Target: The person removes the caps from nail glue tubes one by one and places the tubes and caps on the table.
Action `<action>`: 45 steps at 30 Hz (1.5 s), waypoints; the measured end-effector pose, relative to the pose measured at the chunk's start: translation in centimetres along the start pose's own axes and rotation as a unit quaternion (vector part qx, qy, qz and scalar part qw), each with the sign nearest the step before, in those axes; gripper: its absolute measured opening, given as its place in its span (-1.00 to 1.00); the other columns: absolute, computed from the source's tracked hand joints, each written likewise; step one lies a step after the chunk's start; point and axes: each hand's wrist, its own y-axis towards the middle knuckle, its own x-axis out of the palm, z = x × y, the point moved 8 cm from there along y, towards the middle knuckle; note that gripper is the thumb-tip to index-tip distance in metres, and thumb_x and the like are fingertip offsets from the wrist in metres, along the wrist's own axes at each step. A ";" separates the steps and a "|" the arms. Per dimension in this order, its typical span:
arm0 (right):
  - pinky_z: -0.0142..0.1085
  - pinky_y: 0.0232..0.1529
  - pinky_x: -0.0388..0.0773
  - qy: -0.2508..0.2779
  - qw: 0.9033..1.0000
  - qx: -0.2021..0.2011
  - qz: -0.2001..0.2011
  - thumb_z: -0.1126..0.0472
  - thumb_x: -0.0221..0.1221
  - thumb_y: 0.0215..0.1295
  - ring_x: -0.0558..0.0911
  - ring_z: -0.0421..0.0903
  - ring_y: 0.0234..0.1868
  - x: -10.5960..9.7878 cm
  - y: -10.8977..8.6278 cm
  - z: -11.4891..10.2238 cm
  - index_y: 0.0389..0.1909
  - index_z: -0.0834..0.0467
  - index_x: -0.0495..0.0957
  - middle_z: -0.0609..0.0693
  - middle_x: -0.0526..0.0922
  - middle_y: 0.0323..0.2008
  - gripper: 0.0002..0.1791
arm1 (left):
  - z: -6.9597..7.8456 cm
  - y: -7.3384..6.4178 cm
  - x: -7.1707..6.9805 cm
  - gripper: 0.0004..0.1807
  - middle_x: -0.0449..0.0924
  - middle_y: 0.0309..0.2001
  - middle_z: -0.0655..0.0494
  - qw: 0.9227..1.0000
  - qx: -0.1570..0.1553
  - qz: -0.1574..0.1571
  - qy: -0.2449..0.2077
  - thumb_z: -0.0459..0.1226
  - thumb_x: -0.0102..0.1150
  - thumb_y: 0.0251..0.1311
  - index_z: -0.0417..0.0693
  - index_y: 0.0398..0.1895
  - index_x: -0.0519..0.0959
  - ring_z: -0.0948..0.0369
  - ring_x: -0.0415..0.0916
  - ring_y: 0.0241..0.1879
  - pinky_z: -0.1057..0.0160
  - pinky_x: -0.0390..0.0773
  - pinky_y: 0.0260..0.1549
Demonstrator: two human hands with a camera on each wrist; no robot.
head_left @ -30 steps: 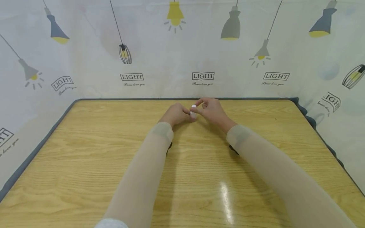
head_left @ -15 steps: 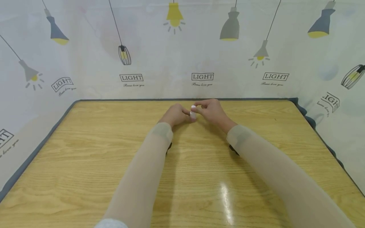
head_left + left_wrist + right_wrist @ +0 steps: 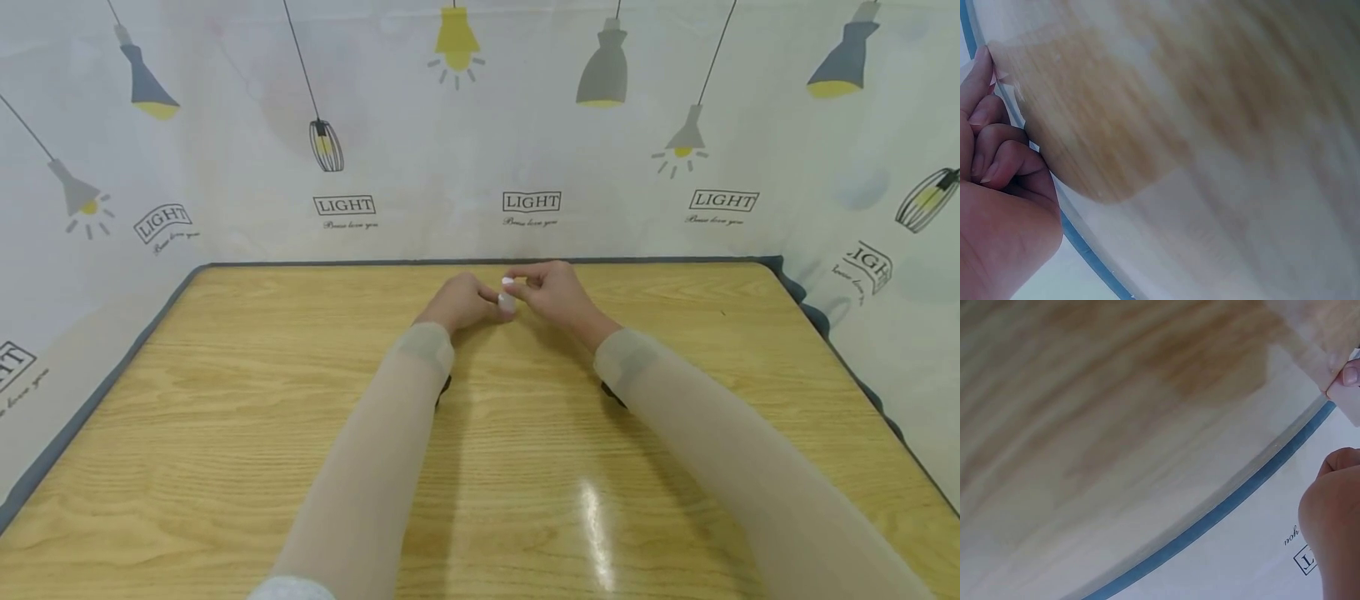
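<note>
Near the back edge of the wooden table, a small white bottle (image 3: 506, 305) stands upright between the two hands. My left hand (image 3: 462, 302) grips its lower part from the left, and in the left wrist view the other fingers (image 3: 1007, 156) of that hand are curled in. From the right, my right hand (image 3: 561, 297) pinches the white cap (image 3: 507, 281) between thumb and index finger. The right wrist view catches only a pale piece of the bottle (image 3: 1344, 403) at its right border, with a left fingertip on it.
The wooden tabletop (image 3: 300, 400) spreads around both arms, bordered by a dark blue edge (image 3: 337, 262). Close behind it rises a pale curtain (image 3: 420, 167) printed with lamps and the word LIGHT. A glare streak (image 3: 596, 533) lies on the wood.
The right index finger and thumb have shifted slightly at the cap, with the index finger lower now. The left hand and bottle stay in nearly the same place.
</note>
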 end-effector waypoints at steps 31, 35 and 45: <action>-0.37 -0.56 0.12 0.016 0.999 0.038 -0.005 0.10 0.39 0.43 0.11 -0.19 -0.67 0.1 0.0 0.3 0.01 0.12 0.74 -0.18 0.13 -0.73 -0.76 | -0.1 0.2 0.0 -0.61 0.71 0.31 0.09 1.000 0.004 0.010 -0.001 0.00 0.54 0.24 0.08 0.08 0.81 0.07 0.53 0.35 -0.04 0.41 0.51; -0.38 -0.58 0.09 0.032 0.999 0.018 -0.005 0.17 0.36 0.45 0.09 -0.21 -0.68 0.2 0.1 0.2 0.06 0.21 0.74 -0.19 0.12 -0.74 -0.73 | 0.0 0.0 0.0 -0.60 0.70 0.32 0.09 1.000 0.007 0.012 0.001 0.02 0.54 0.25 0.09 0.08 0.81 0.07 0.53 0.36 -0.04 0.42 0.50; -0.37 -0.59 0.12 0.035 0.997 0.060 -0.022 -0.01 0.40 0.42 0.11 -0.21 -0.68 0.2 -0.1 0.7 0.06 0.11 0.68 -0.20 0.13 -0.73 -0.65 | -0.1 0.1 0.0 -0.59 0.68 0.34 0.09 1.000 0.006 0.014 0.004 0.04 0.54 0.24 0.12 0.09 0.81 0.07 0.51 0.35 -0.05 0.41 0.50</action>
